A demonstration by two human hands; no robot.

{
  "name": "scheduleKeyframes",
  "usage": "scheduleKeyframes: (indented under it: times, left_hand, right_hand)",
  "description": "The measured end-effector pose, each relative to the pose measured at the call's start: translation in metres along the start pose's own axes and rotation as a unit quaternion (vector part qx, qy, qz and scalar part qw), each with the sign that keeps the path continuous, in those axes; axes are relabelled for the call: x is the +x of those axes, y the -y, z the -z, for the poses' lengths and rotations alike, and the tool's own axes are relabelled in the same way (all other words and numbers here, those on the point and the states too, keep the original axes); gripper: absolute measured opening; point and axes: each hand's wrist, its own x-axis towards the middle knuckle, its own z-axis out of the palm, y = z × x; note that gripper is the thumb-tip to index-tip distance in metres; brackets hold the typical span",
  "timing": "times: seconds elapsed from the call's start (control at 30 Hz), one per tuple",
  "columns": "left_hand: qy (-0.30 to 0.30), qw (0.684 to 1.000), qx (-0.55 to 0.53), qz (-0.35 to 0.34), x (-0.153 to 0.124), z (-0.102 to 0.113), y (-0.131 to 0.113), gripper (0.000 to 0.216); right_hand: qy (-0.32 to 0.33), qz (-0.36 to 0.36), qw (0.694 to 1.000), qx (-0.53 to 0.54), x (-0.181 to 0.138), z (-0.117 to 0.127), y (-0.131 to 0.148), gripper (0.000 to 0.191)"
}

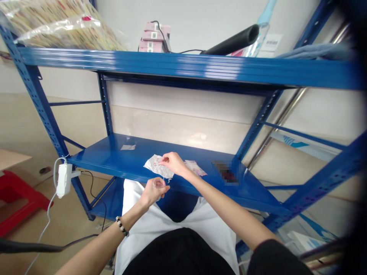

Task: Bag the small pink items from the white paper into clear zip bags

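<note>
Your right hand (172, 163) pinches the top edge of a white sheet (151, 164) with red marks on it. Your thumb and first fingers are closed tight on that edge. The sheet lies flat on the blue shelf (114, 156), near its front edge. Most of it spreads out to the left of your fingers and down toward you.

Your left hand (154, 190) is just below the sheet, in front of the shelf edge. Its fingers curl around a small clear thing (158, 183). It is too small to tell what it is. A bead bracelet (122, 226) sits on that wrist.

Just to the right of your right hand, a second packet (196, 167) lies on the shelf. A small paper slip (127, 147) lies farther back on the left. A white plug box (63, 179) hangs at the left end of the shelf. A red stool (17, 198) stands on the floor past it. Up on the top shelf are pink boxes (154, 36) and a black tube (233, 39).
</note>
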Motion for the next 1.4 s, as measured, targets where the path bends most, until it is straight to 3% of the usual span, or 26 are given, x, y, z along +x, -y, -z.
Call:
scheduleKeyframes:
  times: [0.1, 0.2, 0.3, 0.4, 0.6, 0.83, 1.0, 1.2, 1.33, 1.4]
  left_hand:
    - [0.010, 1.000, -0.017, 0.006, -0.003, -0.001, -0.007, 0.026]
    - [0.033, 0.998, -0.044, 0.007, -0.018, -0.002, -0.014, 0.023]
    - [0.062, 0.992, -0.106, 0.009, -0.028, -0.002, -0.016, 0.025]
    - [0.073, 0.985, -0.156, 0.014, -0.026, -0.002, -0.014, 0.027]
    - [0.070, 0.984, -0.158, 0.038, -0.006, -0.005, -0.003, 0.031]
    - [0.090, 0.988, -0.121, 0.030, -0.029, -0.002, -0.020, 0.031]
    - [0.078, 0.991, -0.108, 0.020, -0.017, 0.003, -0.019, 0.031]
    - [0.035, 0.996, -0.082, 0.017, 0.002, 0.009, -0.005, 0.030]
    - [0.026, 0.996, -0.081, 0.008, -0.006, 0.011, -0.006, 0.027]
    - [0.027, 0.997, -0.072, 0.000, -0.009, 0.011, -0.009, 0.026]
  right_hand:
    - [0.062, 0.104, 0.990, 0.067, -0.037, 0.004, 0.025, 0.008]
    - [0.071, 0.129, 0.987, 0.062, -0.065, 0.001, 0.038, 0.010]
    - [0.032, 0.125, 0.987, 0.090, -0.063, 0.000, 0.028, 0.019]
    - [-0.024, 0.073, 0.993, 0.086, -0.037, 0.001, -0.003, 0.019]
    - [-0.032, -0.111, 0.992, -0.052, 0.017, -0.014, -0.062, 0.014]
    - [-0.055, -0.160, 0.982, -0.079, 0.029, -0.049, -0.068, 0.019]
    - [-0.040, -0.183, 0.976, -0.115, 0.038, -0.043, -0.063, 0.012]
    - [-0.027, -0.136, 0.989, -0.048, 0.030, -0.015, -0.038, 0.016]
    - [-0.013, 0.011, 0.992, 0.124, -0.014, -0.011, 0.000, 0.022]
    - [0.014, 0.069, 0.988, 0.138, -0.037, -0.012, 0.019, 0.019]
